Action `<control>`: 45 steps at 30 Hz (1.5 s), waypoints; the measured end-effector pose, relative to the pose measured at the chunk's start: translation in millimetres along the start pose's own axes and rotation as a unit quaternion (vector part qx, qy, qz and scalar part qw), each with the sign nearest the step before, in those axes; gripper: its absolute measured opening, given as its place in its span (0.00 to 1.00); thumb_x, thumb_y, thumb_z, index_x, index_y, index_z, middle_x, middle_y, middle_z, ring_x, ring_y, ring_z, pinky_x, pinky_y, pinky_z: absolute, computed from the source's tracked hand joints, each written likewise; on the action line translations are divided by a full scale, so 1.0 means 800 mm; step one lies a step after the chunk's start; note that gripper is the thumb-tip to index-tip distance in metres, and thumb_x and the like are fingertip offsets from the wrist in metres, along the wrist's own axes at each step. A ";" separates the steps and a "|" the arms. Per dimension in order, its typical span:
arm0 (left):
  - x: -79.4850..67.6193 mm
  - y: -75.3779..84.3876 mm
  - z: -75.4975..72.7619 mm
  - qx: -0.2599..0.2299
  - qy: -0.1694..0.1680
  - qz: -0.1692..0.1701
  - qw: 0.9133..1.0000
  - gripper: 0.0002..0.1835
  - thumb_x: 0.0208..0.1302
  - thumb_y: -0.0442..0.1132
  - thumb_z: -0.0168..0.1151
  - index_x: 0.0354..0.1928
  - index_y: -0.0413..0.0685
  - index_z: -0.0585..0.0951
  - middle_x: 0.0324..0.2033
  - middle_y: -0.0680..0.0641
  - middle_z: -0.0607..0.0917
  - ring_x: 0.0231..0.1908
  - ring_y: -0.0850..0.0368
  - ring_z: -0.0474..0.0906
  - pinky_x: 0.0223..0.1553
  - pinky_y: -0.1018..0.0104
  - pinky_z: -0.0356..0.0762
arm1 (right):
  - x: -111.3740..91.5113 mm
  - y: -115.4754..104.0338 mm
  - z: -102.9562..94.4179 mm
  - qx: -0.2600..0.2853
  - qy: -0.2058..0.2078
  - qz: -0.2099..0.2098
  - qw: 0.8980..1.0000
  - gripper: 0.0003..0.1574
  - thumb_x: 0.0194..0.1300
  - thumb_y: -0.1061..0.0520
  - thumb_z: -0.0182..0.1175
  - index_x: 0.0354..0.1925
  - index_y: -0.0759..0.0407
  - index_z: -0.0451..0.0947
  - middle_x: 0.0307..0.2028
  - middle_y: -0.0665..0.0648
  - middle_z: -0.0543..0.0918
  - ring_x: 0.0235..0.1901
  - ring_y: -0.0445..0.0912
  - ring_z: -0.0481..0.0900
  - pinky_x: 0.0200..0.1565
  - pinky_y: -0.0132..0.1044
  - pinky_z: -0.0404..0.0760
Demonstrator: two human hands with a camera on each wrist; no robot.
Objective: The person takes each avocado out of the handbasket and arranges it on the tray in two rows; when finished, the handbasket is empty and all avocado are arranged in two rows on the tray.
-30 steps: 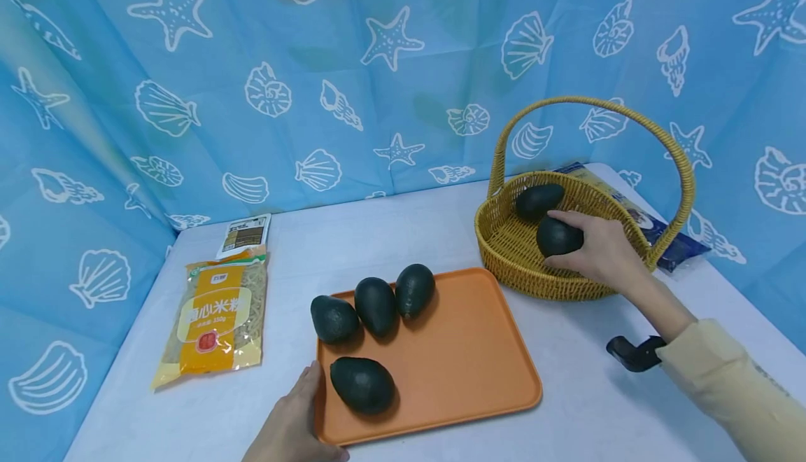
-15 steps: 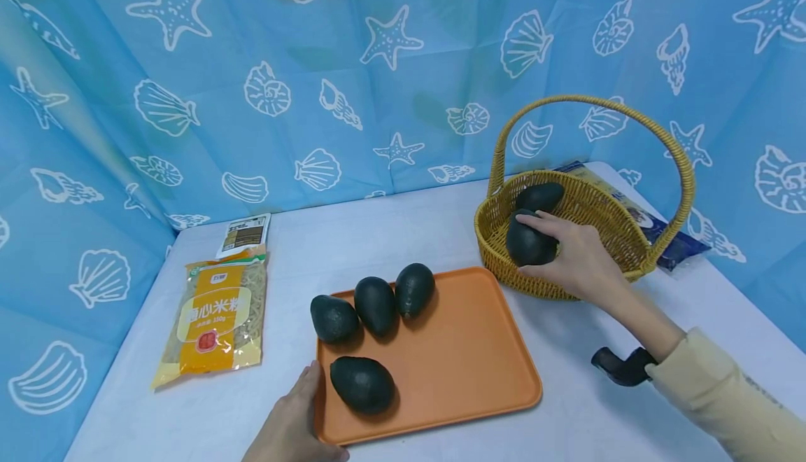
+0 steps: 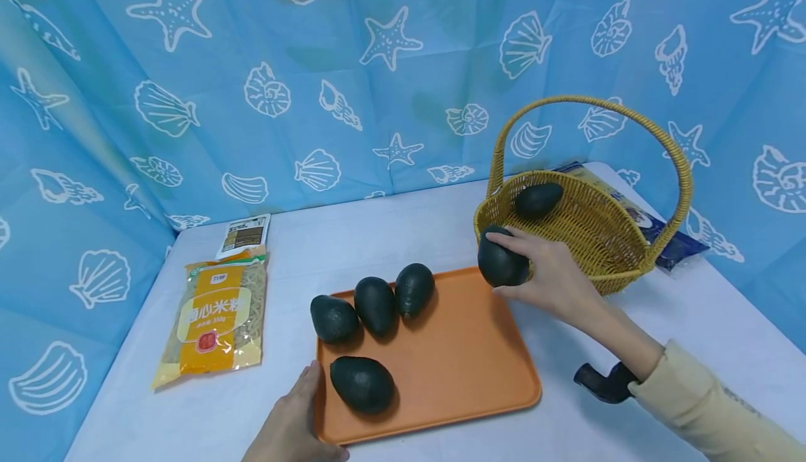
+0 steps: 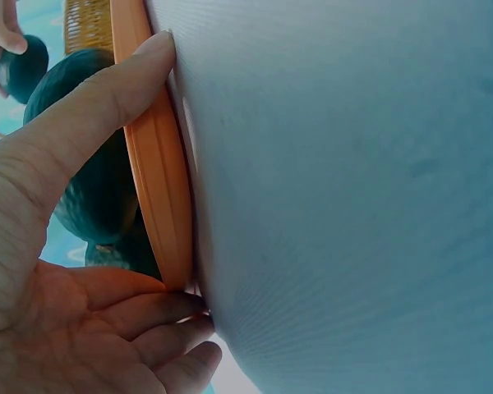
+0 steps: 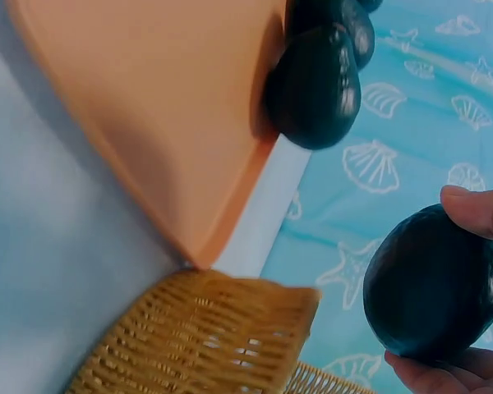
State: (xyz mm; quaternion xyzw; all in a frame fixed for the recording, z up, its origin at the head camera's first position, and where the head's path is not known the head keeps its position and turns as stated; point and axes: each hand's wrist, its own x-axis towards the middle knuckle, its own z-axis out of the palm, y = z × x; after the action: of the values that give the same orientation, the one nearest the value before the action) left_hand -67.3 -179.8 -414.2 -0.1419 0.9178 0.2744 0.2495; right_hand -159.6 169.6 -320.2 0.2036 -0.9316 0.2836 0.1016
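Observation:
An avocado [image 3: 502,257] is gripped between the thumb and fingers of my right hand [image 3: 554,276], held up over the orange tray's far right corner and the basket's near left rim. In the right wrist view, the same avocado [image 5: 431,287] shows dark and smooth. My left hand [image 3: 292,413] holds the orange tray [image 3: 460,350] at its near left corner, with thumb and fingers on either side of it. Three avocados [image 3: 376,306] line the tray's far left side, and one more avocado [image 3: 363,385] lies close to my left hand.
The woven basket [image 3: 604,238] with a tall arched handle stands at the right, one avocado [image 3: 538,201] inside it. A blue packet [image 3: 676,241] lies behind. On the left are a bag of rice noodles [image 3: 217,315] and a small sachet [image 3: 244,235]. A patterned curtain [image 3: 428,91] hangs behind.
My right hand has lifted the avocado out of the basket and carried it left and toward me, to the tray's far right corner. My left hand and the tray stay put.

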 end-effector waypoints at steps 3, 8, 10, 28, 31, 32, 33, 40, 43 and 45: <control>0.000 -0.001 0.000 0.002 0.000 0.001 1.000 0.74 0.19 0.47 0.86 0.73 0.37 0.52 0.70 0.31 0.60 0.67 0.33 0.60 0.65 0.35 0.64 | -0.002 -0.007 0.005 0.008 -0.007 0.005 1.000 0.43 0.45 0.58 0.76 0.61 0.56 0.75 0.61 0.72 0.73 0.56 0.68 0.75 0.53 0.63 0.80; 0.002 -0.002 0.001 0.007 0.002 0.002 1.000 0.74 0.19 0.47 0.86 0.74 0.38 0.52 0.70 0.31 0.61 0.67 0.33 0.61 0.65 0.35 0.64 | -0.008 -0.014 0.019 0.021 -0.017 0.004 1.000 0.42 0.44 0.59 0.76 0.60 0.55 0.76 0.62 0.72 0.72 0.56 0.68 0.76 0.51 0.59 0.83; 0.003 -0.002 0.001 0.006 0.003 0.003 1.000 0.74 0.19 0.47 0.86 0.74 0.38 0.52 0.70 0.32 0.61 0.66 0.33 0.61 0.64 0.35 0.64 | -0.010 -0.017 0.026 0.028 -0.021 -0.006 0.999 0.42 0.44 0.60 0.75 0.60 0.56 0.76 0.62 0.73 0.72 0.56 0.68 0.76 0.50 0.58 0.83; 0.006 -0.004 0.005 0.009 0.003 0.000 1.000 0.73 0.20 0.46 0.86 0.74 0.38 0.52 0.70 0.32 0.60 0.66 0.34 0.61 0.64 0.34 0.63 | -0.027 -0.051 0.067 0.081 -0.096 -0.023 0.992 0.45 0.45 0.55 0.76 0.63 0.52 0.74 0.63 0.68 0.73 0.59 0.63 0.75 0.53 0.57 0.82; 0.005 -0.004 0.004 0.008 0.005 0.001 1.000 0.73 0.20 0.46 0.86 0.74 0.39 0.52 0.70 0.32 0.61 0.66 0.34 0.61 0.64 0.34 0.63 | -0.030 -0.058 0.075 0.091 -0.115 -0.021 0.989 0.44 0.45 0.56 0.76 0.63 0.53 0.73 0.64 0.68 0.72 0.60 0.63 0.73 0.53 0.58 0.82; 0.005 -0.004 0.004 0.007 0.004 0.001 1.000 0.73 0.20 0.46 0.86 0.74 0.39 0.52 0.70 0.32 0.61 0.66 0.34 0.61 0.65 0.34 0.63 | -0.030 -0.060 0.078 0.095 -0.120 -0.020 0.988 0.44 0.45 0.57 0.76 0.63 0.53 0.74 0.64 0.68 0.72 0.60 0.63 0.73 0.53 0.57 0.82; 0.005 -0.004 0.004 0.006 0.004 0.000 1.000 0.73 0.20 0.46 0.86 0.74 0.39 0.52 0.70 0.32 0.60 0.66 0.34 0.61 0.65 0.34 0.63 | -0.031 -0.062 0.080 0.096 -0.124 -0.020 0.987 0.44 0.45 0.57 0.76 0.62 0.53 0.74 0.64 0.68 0.71 0.61 0.63 0.73 0.53 0.57 0.82; 0.004 -0.004 0.003 0.001 0.001 0.001 1.000 0.74 0.20 0.47 0.86 0.74 0.39 0.52 0.70 0.32 0.60 0.67 0.34 0.61 0.65 0.34 0.62 | -0.036 -0.073 0.094 0.101 -0.144 -0.013 0.984 0.43 0.45 0.57 0.76 0.61 0.51 0.75 0.64 0.66 0.72 0.61 0.63 0.72 0.56 0.60 0.78; 0.004 -0.004 0.002 0.001 0.002 0.004 1.000 0.73 0.20 0.47 0.86 0.74 0.38 0.52 0.70 0.32 0.60 0.67 0.34 0.61 0.65 0.34 0.62 | -0.037 -0.077 0.100 0.105 -0.159 -0.008 0.982 0.42 0.46 0.56 0.75 0.61 0.49 0.75 0.64 0.64 0.72 0.61 0.63 0.72 0.57 0.60 0.78; 0.005 -0.004 0.002 0.003 0.003 0.003 1.000 0.73 0.20 0.46 0.86 0.74 0.38 0.52 0.70 0.32 0.60 0.67 0.34 0.61 0.65 0.34 0.63 | -0.037 -0.080 0.104 0.107 -0.170 -0.011 0.980 0.42 0.46 0.56 0.75 0.61 0.49 0.75 0.64 0.64 0.72 0.61 0.63 0.72 0.57 0.60 0.78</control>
State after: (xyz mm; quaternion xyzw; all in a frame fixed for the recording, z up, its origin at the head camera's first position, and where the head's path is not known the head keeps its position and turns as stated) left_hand -68.5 -181.8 -418.7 -0.1395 0.9198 0.2719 0.2461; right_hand -111.4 83.6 -366.4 0.2686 -0.8973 0.3416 -0.0770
